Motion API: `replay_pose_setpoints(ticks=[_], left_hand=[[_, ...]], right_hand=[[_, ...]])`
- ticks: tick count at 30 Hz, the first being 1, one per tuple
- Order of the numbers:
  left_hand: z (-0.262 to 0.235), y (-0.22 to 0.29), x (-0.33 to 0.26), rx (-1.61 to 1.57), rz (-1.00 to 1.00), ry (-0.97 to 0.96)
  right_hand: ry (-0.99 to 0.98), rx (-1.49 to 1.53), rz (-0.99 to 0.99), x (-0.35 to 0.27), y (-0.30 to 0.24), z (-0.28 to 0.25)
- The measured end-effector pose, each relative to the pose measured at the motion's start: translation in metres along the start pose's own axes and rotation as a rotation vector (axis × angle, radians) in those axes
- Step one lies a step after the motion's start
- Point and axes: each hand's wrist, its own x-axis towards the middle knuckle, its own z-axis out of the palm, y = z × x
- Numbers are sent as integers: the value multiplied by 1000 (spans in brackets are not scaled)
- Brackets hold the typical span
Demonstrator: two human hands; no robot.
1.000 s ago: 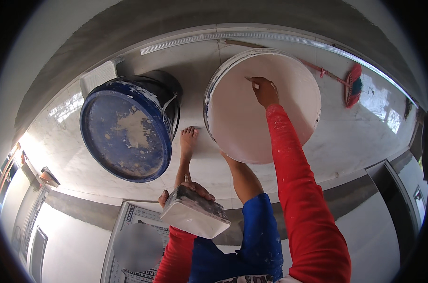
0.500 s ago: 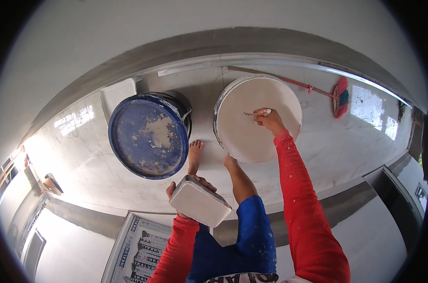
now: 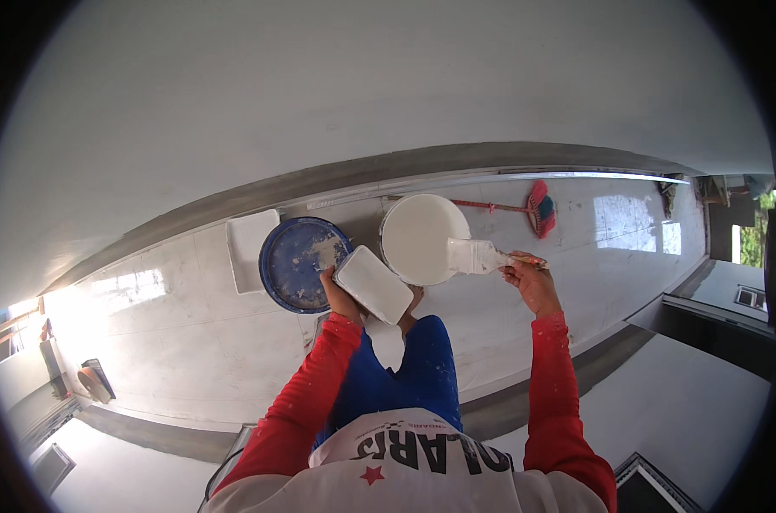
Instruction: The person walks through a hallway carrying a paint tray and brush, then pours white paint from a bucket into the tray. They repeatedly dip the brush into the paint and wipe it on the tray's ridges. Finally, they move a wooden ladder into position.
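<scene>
While the right hand (image 3: pixel 532 280) grips the broad white-coated brush (image 3: pixel 472 256) by its handle, the head points left, in line with the paint bucket (image 3: pixel 385 244)'s right rim; whether they touch, I cannot tell. The brush's long axis runs roughly left to right. The left hand (image 3: pixel 341 301) holds the rectangular tray (image 3: pixel 367 299), left and nearer, slanting from far left to near right.

We cannot see most fingers of the left hand (image 3: pixel 342 301), hidden behind the white container (image 3: pixel 375 286). We lose part of the bucket (image 3: pixel 418 235) rim behind the white-coated tool (image 3: pixel 475 256), some of the broom (image 3: pixel 540 210) handle behind the bucket, and the pale tray (image 3: pixel 245 248)'s lower corner behind the blue lid (image 3: pixel 296 267).
</scene>
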Motion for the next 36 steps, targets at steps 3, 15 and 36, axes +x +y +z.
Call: replay_pose_setpoints(ticks=[3, 15, 36], left_hand=[[37, 5, -24, -26, -84, -97], [142, -8, -108, -171, -26, -329], [180, 60, -181, -441, 488, -423]], right_hand=[[-4, 142, -128, -71, -48, 9], [113, -610, -693, -223, -142, 171], [38, -1022, -1243, -271, -145, 256]])
